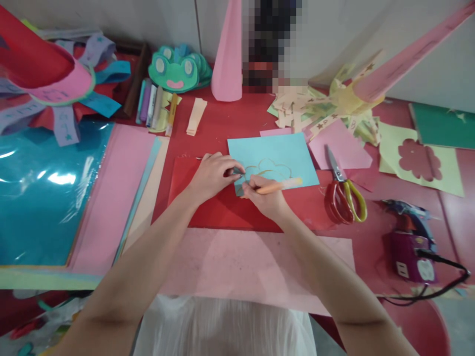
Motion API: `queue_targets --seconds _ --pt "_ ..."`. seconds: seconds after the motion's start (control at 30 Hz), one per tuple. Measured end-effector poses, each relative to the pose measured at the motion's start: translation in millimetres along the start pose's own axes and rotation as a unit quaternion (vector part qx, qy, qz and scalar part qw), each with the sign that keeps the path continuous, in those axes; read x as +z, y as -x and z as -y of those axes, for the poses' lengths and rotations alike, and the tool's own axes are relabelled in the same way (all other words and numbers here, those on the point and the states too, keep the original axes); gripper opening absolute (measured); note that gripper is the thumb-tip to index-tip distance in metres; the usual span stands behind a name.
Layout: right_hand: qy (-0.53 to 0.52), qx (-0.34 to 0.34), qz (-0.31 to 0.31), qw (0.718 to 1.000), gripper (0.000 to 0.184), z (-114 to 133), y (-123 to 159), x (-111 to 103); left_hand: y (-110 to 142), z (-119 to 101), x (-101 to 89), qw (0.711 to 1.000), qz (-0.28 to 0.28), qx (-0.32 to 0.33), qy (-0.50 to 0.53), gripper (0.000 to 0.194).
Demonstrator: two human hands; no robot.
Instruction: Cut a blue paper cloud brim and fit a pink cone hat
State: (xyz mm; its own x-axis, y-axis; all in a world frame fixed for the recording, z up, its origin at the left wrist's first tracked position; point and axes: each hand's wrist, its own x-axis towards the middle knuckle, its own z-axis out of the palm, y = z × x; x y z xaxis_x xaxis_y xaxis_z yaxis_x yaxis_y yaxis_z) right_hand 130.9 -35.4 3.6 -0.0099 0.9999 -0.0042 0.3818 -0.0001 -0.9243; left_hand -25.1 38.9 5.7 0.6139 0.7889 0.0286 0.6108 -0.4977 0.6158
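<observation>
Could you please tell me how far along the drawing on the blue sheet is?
A scalloped outline already marks the blue sheet. The right hand holds an orange pen at the sheet's lower left, with the left hand beside it. Their fingers hide whether the outline closes there. The sheet looks uncut, scissors lying to its right, so finishing the line and perhaps cutting seem left.

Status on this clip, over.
Right hand gripping orange marker; left hand at blue paper's edge; scissors right, clear of drawing.
</observation>
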Motion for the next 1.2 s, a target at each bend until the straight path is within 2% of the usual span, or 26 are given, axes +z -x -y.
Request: queue_targets --seconds 0.13,0.2,0.27,0.3,0.4,0.47,0.6,0.7,0.83,1.03,1.2 --pt "-0.001 0.003 -0.031 1.000 0.036 1.5 0.8 0.3 -0.2 0.6 -0.1 1.000 0.000 0.000 0.006 0.011" --pt "-0.011 0.004 0.012 1.000 0.039 1.4 0.2 -1.2 -0.3 0.6 -0.3 1.000 0.004 -0.004 0.010 0.011" --pt "-0.088 0.030 0.079 0.992 0.041 -0.7 -2.4 -5.4 -0.2 0.6 -0.4 1.000 0.006 -0.005 0.009 0.011" --pt "-0.140 0.048 0.082 0.986 0.041 -2.2 -4.5 -8.4 -0.1 0.5 -0.4 1.000 0.006 -0.006 0.007 0.011" --pt "-0.268 0.062 -0.020 0.961 0.043 -6.5 -11.8 -19.1 0.6 0.0 -0.5 1.000 0.002 -0.011 0.005 0.011" --pt "-0.318 0.060 -0.059 0.944 0.045 -7.2 -15.6 -25.3 1.1 -0.3 -0.8 1.000 0.000 -0.014 0.008 0.011" --pt "-0.385 0.058 -0.052 0.920 0.049 -5.8 -18.5 -29.4 1.1 0.2 -1.1 1.000 -0.001 -0.008 0.015 0.011" --pt "-0.420 0.063 -0.038 0.905 0.048 -7.5 -17.4 -25.8 0.3 0.8 -1.2 1.000 0.001 -0.008 0.013 0.011" --pt "-0.450 0.065 -0.045 0.889 0.038 -10.8 -13.9 -20.4 -0.1 0.5 -1.7 1.000 0.009 -0.014 0.001 0.011" --pt "-0.455 0.084 -0.034 0.886 0.038 -10.5 -11.6 -20.6 1.3 1.6 -1.2 1.000 0.002 -0.008 0.008 0.012" --pt "-0.452 0.081 -0.023 0.888 0.031 -10.6 -12.2 -22.0 2.5 1.5 -2.0 1.000 0.004 -0.003 0.001 0.012"
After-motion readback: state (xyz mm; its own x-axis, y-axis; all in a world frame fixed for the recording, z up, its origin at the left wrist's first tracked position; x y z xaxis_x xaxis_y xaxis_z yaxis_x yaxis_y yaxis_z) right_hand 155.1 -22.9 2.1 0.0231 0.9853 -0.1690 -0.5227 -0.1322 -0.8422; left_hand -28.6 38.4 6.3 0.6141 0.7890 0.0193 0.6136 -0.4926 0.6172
